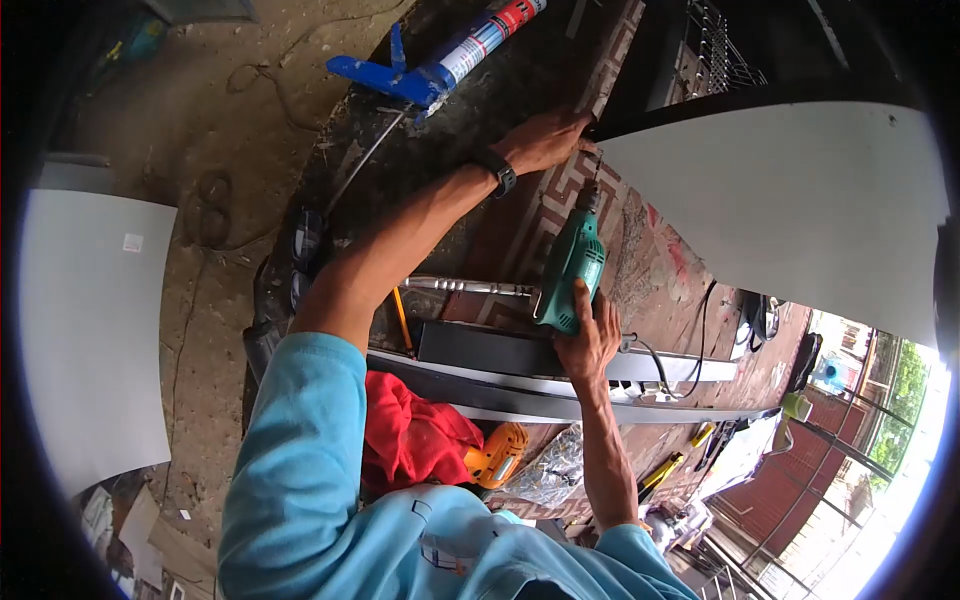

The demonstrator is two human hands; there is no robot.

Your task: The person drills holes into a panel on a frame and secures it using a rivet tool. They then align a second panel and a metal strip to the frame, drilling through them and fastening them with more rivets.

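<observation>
My right hand point(590, 335) is wrapped around the body of a green power drill point(575, 265). The drill's chuck and thin bit point away from me, toward the near corner of a large white panel point(770, 180) with a dark edge. At that same corner my left hand point(545, 140), with a black watch on its wrist, has its fingers closed on the panel's edge. The bit's tip is right by these fingers. Under the drill lies a brown patterned surface point(560, 195).
A blue caulking gun point(400, 80) lies beyond my left arm. Dark and silver metal strips point(490, 345) cross in front of me, near a red cloth point(415, 430) and an orange power tool point(497, 455). A black cord point(660, 370) trails by my right hand. Another white panel point(95, 320) is at the left.
</observation>
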